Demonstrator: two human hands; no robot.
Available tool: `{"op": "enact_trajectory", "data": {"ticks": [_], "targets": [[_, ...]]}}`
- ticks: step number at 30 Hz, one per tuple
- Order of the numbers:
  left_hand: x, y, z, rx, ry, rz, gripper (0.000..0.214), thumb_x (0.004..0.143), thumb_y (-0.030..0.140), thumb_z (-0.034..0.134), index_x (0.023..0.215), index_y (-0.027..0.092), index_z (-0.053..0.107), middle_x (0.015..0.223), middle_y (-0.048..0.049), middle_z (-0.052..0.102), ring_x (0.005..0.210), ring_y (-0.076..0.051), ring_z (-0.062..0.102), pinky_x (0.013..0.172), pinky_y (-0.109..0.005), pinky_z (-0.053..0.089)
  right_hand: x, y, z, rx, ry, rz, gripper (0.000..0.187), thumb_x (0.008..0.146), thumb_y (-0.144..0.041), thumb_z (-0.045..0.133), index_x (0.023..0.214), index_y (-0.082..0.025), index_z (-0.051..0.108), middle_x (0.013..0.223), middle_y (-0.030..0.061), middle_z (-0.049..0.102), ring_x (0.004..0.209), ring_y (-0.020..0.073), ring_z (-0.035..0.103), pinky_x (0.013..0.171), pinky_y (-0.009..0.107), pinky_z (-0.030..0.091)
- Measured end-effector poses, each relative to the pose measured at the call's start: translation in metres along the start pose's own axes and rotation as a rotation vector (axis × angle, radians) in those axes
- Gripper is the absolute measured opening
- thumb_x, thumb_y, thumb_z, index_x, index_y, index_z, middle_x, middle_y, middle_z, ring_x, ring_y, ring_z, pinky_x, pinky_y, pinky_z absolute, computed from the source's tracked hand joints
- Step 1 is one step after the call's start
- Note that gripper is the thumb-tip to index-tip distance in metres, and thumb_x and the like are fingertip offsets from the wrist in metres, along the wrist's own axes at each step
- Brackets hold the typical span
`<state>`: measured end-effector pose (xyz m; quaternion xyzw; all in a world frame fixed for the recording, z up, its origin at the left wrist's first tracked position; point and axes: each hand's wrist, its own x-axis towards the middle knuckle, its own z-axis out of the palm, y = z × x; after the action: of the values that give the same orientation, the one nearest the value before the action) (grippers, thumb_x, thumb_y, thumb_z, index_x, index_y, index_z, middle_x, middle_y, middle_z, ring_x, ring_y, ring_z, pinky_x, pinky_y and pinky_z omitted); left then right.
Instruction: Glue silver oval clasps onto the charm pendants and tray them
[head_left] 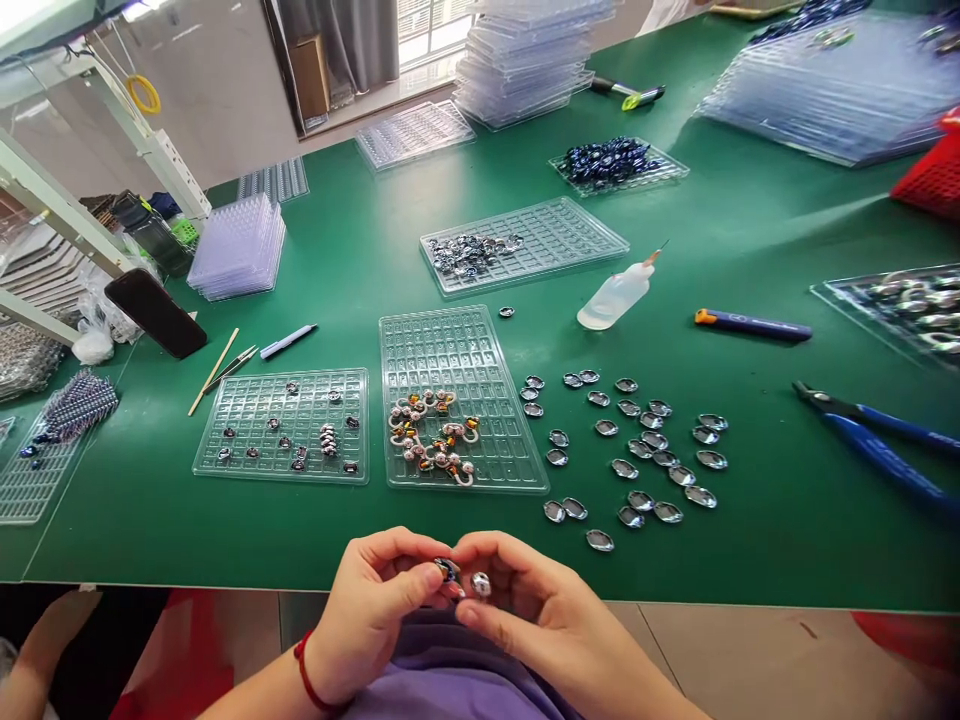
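My left hand [379,597] pinches a small dark shiny bead [448,571] between thumb and fingertips. Close against it, my right hand [529,592] has its fingers curled round a round silvery bead [480,584]. Whether a string joins the two beads is too small to tell. Just beyond my hands, a clear compartment tray [450,350] carries a cluster of silvery and amber beaded pieces [431,435]. Many oval, mirror-like pieces [654,440] lie loose on the green table to the right. On the left, another clear tray [255,405] holds scattered dark beads.
A glue bottle with a needle tip [615,295], a blue pen-like tool [754,325] and blue-handled pliers [885,440] lie to the right. Tweezers [231,368] and a phone [156,312] are left. Stacked clear trays [525,60] stand behind. Another person's arm [56,635] shows lower left.
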<state>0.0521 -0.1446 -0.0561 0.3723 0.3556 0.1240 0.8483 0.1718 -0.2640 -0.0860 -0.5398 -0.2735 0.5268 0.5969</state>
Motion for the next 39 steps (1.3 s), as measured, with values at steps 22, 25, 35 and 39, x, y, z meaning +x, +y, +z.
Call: {"op": "enact_trajectory", "data": {"ticks": [22,25,35,39], "targets": [[0.0,-0.008,-0.004,0.118,-0.031,0.148,0.012,0.069,0.022,0.084,0.079,0.02,0.079,0.066,0.0024,0.065,0.061,-0.006,0.062,0.059,-0.014,0.051,0.001,0.0,0.006,-0.834,0.287,-0.975,0.025,0.084,0.004,0.053,0.1,-0.015,0.06,0.078,0.0071,0.059,0.068,0.0141,0.054,0.058,0.025,0.052],[-0.002,-0.009,-0.003,0.175,-0.019,0.208,0.01,0.07,0.019,0.082,0.079,0.021,0.079,0.069,0.0016,0.065,0.062,-0.006,0.062,0.06,-0.014,0.05,0.001,0.002,0.006,-0.854,0.29,-0.973,0.024,0.085,0.003,0.053,0.1,-0.014,0.059,0.078,0.0075,0.059,0.068,0.0145,0.053,0.058,0.025,0.052],[0.002,-0.004,-0.005,0.376,-0.025,0.27,0.008,0.067,0.019,0.081,0.074,0.021,0.08,0.066,-0.0003,0.062,0.058,-0.008,0.056,0.054,-0.016,0.045,-0.003,-0.008,0.009,-0.846,0.301,-0.916,0.022,0.086,0.001,0.052,0.1,-0.014,0.059,0.078,0.0077,0.058,0.068,0.0151,0.053,0.058,0.026,0.05],[0.01,-0.002,-0.002,0.32,-0.072,0.162,0.012,0.067,0.027,0.084,0.076,0.021,0.08,0.066,0.001,0.06,0.059,-0.008,0.054,0.056,-0.016,0.044,-0.002,-0.011,0.004,-0.615,0.287,-0.766,0.02,0.086,-0.002,0.05,0.094,-0.019,0.058,0.08,0.0034,0.057,0.069,0.0121,0.056,0.06,0.021,0.051]]}}
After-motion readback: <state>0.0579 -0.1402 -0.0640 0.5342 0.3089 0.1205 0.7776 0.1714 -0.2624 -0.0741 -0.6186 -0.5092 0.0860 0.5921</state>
